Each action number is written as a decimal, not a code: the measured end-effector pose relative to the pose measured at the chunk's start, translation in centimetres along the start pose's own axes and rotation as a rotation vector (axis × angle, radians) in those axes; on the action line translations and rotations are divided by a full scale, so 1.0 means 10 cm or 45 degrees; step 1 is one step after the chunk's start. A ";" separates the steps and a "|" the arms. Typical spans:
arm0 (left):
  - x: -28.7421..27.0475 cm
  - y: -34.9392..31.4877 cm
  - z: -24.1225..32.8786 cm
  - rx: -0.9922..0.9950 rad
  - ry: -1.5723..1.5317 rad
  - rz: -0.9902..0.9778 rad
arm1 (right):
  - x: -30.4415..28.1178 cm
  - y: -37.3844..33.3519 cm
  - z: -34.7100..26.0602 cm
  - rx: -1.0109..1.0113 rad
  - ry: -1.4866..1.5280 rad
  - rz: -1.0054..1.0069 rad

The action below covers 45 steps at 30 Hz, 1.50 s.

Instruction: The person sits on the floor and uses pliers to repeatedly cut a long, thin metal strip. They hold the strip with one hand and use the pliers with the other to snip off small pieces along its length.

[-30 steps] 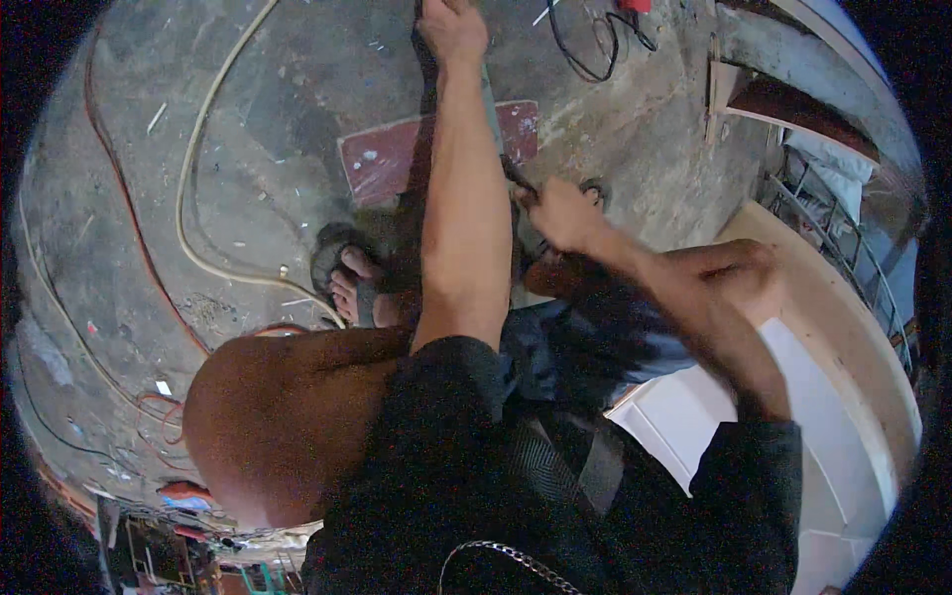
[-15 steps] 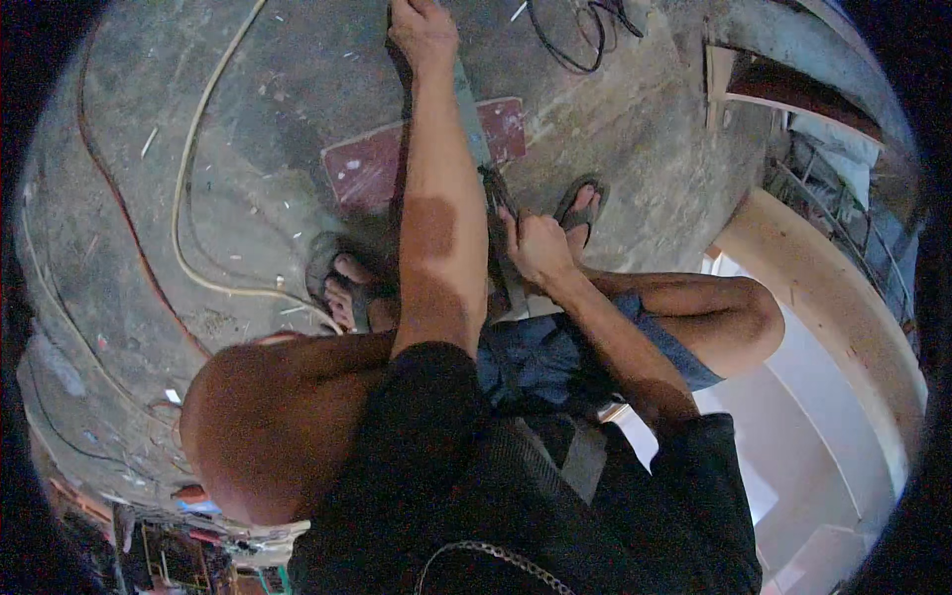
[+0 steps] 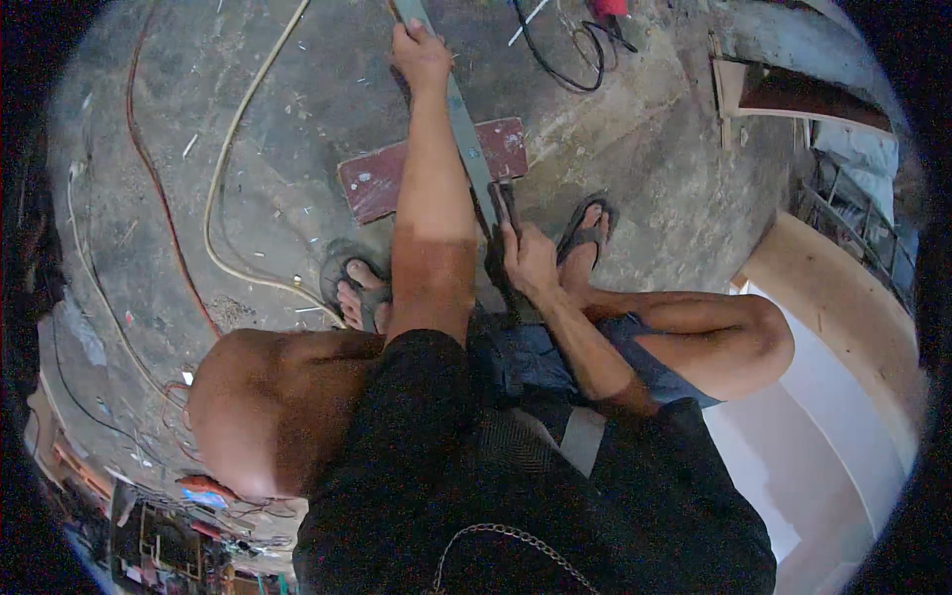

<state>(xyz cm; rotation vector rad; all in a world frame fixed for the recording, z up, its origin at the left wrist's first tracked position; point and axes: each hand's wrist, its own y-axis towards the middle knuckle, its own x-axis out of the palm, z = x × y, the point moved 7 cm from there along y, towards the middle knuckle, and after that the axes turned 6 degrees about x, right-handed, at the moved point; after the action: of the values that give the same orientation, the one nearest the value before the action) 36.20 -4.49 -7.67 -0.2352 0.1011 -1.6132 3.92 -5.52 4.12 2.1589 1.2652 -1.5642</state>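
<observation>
- The long grey bar (image 3: 466,139) lies flat on the concrete floor (image 3: 645,129), running away from the person between their two sandalled feet and across a dark red board (image 3: 372,183).
- The left hand (image 3: 421,55) reaches far out and rests on the bar's far end, fingers curled over its edge in a closed, pressing grip.
- The right hand (image 3: 528,260) sits close to the body at the bar's near end, wrapped shut around a dark tool (image 3: 504,208) that meets the bar; what kind of tool it is cannot be told.
- Judging by its straight line and dull sheen, the bar looks like a stiff metal strip: rigid, not fragile, moderately heavy for its width, and likely smooth enough to slide on dusty concrete.
- It seems best held as it is now, pinned well out along its length with one hand while the other works the near end; its edges may be sharp, so a flat palm on the broad face looks safer than fingers along the rim.
- The floor is rough, stained and strewn with chips and small debris.
- A pale hose (image 3: 233,149) and a red cable (image 3: 149,159) curve across the floor on the person's left, and a black cord (image 3: 570,50) coils beyond the bar.
- White panels with a tan wooden edge (image 3: 843,327) stand to the right.
</observation>
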 end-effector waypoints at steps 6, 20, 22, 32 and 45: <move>0.05 -0.17 0.14 -0.038 -0.095 -0.026 | -0.56 0.15 -0.08 0.193 0.325 0.139; -0.14 0.75 0.13 0.017 -0.327 -0.291 | -0.91 0.24 -0.22 0.727 1.718 -0.627; -0.05 0.86 0.25 -0.090 0.009 -0.266 | -0.90 0.18 -0.17 0.713 1.785 -0.700; -0.20 0.01 0.13 -0.113 -0.219 -0.393 | -0.41 0.21 -0.19 0.724 1.081 -0.992; -0.15 -0.29 0.02 -0.210 -0.332 -0.456 | -0.49 0.50 -0.51 0.585 0.186 -1.155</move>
<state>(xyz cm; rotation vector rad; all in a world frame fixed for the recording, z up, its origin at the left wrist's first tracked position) 33.44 -2.79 -7.04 -0.6168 -0.0098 -1.9150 10.59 -8.14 8.85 2.0594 2.3495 -2.2093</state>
